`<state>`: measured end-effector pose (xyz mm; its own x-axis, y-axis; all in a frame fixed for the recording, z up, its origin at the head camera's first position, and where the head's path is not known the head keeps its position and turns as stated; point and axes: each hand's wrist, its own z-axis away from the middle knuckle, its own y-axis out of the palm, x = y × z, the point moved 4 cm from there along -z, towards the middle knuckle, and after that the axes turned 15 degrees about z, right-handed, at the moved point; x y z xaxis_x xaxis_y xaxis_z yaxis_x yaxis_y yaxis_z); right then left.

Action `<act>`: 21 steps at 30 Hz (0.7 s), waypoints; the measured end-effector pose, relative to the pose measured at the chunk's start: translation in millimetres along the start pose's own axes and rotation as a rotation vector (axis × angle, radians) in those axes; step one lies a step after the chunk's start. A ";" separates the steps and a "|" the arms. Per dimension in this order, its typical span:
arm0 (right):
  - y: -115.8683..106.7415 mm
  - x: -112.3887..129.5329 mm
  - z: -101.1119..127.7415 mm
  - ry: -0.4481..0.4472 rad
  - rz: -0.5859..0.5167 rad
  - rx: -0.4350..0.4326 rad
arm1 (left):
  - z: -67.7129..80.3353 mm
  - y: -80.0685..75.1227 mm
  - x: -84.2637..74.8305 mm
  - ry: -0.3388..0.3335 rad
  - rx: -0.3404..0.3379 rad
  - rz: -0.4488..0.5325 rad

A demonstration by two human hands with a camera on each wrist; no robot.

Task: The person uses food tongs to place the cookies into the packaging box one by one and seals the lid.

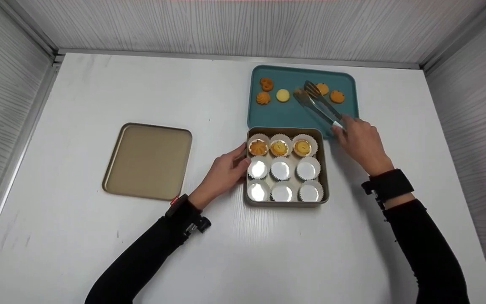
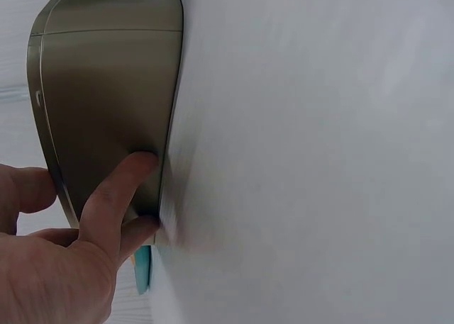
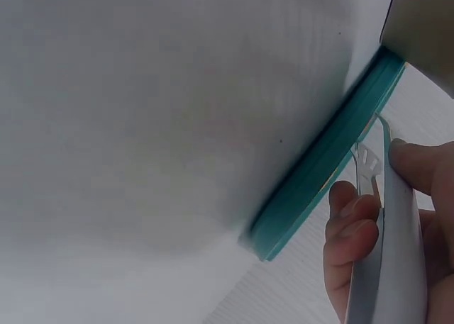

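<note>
My right hand (image 1: pixel 363 141) grips metal tongs (image 3: pixel 401 246) with the thumb on one arm and fingers on the other. Their slotted heads reach over the teal tray (image 1: pixel 276 116), close to a round cookie (image 1: pixel 322 88); whether anything sits between them I cannot tell. A gold square tin (image 1: pixel 287 204) stands in front of the tray. With my left hand (image 1: pixel 225 171) I hold the tin's left side, thumb at the rim and fingers against the outer wall (image 2: pixel 106 97). White paper cups (image 1: pixel 280 169) line the tin. The back row holds a swirled cookie (image 1: pixel 258 147) and two yellowish cookies (image 1: pixel 302 147).
On the tray also lie a pretzel-shaped cookie (image 1: pixel 266 84), a swirled cookie (image 1: pixel 263 98), a pale round cookie (image 1: pixel 282 95) and another round cookie (image 1: pixel 337 96). A gold square lid (image 1: pixel 148 160) rests on the white table at the left. Panel walls (image 1: pixel 234 29) border the table.
</note>
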<state>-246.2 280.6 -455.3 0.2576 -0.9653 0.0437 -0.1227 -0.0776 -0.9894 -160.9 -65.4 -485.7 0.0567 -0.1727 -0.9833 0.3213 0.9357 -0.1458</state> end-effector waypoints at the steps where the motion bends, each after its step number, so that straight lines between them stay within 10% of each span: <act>1: 0.5 -0.9 -0.1 0.006 -0.016 0.005 | 0.0 0.1 -0.1 -0.002 0.001 0.003; 21: -9.3 -14.4 13.4 0.040 -0.125 0.030 | 0.6 0.0 -1.8 -0.006 0.004 0.015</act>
<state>-235.9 298.5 -448.6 0.2303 -0.9578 0.1720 -0.0634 -0.1912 -0.9795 -160.5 -65.3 -483.8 0.0674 -0.1603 -0.9848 0.3242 0.9370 -0.1303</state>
